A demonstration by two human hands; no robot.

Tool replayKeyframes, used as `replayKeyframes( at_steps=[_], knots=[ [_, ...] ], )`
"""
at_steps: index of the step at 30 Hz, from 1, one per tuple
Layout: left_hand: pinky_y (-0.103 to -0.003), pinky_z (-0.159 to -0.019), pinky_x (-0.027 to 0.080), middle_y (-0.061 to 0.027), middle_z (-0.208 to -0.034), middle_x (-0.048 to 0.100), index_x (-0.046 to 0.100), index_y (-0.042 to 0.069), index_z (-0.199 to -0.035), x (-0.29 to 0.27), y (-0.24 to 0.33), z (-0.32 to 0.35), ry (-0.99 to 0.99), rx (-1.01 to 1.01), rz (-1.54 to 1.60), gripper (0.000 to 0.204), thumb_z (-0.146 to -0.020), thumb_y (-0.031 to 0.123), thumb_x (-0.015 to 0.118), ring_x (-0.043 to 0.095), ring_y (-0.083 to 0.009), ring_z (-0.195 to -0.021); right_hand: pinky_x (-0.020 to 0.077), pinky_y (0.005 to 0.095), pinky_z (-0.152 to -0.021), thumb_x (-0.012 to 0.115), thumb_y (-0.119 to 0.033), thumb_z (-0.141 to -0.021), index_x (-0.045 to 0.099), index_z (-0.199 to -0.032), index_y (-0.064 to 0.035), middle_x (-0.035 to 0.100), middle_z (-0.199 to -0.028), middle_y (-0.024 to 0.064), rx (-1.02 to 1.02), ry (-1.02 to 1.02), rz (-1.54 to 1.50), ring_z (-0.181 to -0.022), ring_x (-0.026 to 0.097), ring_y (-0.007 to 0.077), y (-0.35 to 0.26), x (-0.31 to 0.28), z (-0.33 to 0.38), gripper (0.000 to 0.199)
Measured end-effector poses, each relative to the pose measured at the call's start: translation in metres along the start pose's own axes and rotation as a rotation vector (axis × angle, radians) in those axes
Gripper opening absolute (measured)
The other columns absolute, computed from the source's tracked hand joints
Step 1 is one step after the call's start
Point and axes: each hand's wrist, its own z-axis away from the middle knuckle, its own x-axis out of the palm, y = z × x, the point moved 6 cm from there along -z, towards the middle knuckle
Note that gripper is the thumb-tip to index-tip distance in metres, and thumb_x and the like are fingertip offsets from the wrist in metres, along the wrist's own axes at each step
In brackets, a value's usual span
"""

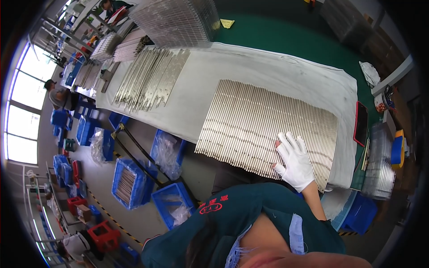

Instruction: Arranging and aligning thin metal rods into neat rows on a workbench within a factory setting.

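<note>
My right hand (293, 161), in a white glove, lies flat with its fingers spread on a wide row of thin metal rods (263, 129). The rods lie side by side on a white cloth (250, 67) that covers the table. The hand rests near the row's close edge, toward its right end, and grips nothing. My left hand is out of sight. My dark green shirt fills the lower middle of the picture.
A second batch of rods (147, 78) lies farther left on the cloth, with stacked clear trays (178, 20) behind it. A red phone (360, 123) and a clear plastic stack (377, 167) sit right. Blue crates (129, 183) stand on the floor. Another person (57, 94) works at far left.
</note>
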Motion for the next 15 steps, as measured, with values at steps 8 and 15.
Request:
replayKeyframes(
  at_steps=[8,15],
  knots=[
    [-0.035,-0.099,0.043,-0.0151,-0.124,0.061,0.042,0.004,-0.139,0.008,-0.006,-0.001,0.014,-0.001,-0.001,0.053,-0.099,0.037,0.038,0.057,-0.0295,-0.115,0.0176,0.0484,-0.114,0.059,-0.041,-0.083,0.049,-0.13,0.0007,0.042,-0.142,0.0183,0.002,0.003,0.001,-0.136,0.033,0.034,0.001,0.001,0.004,0.063],
    [-0.036,-0.099,0.043,-0.0153,-0.123,0.061,0.041,0.004,-0.14,0.025,-0.02,0.001,0.019,-0.016,0.005,0.053,-0.099,0.037,0.038,0.058,-0.0298,-0.114,0.0175,0.0482,-0.114,0.058,-0.041,-0.083,0.049,-0.13,0.0012,0.042,-0.142,0.0186,0.002,-0.003,0.007,-0.136,0.033,0.0341,0.001,0.002,0.002,0.064]
  ],
)
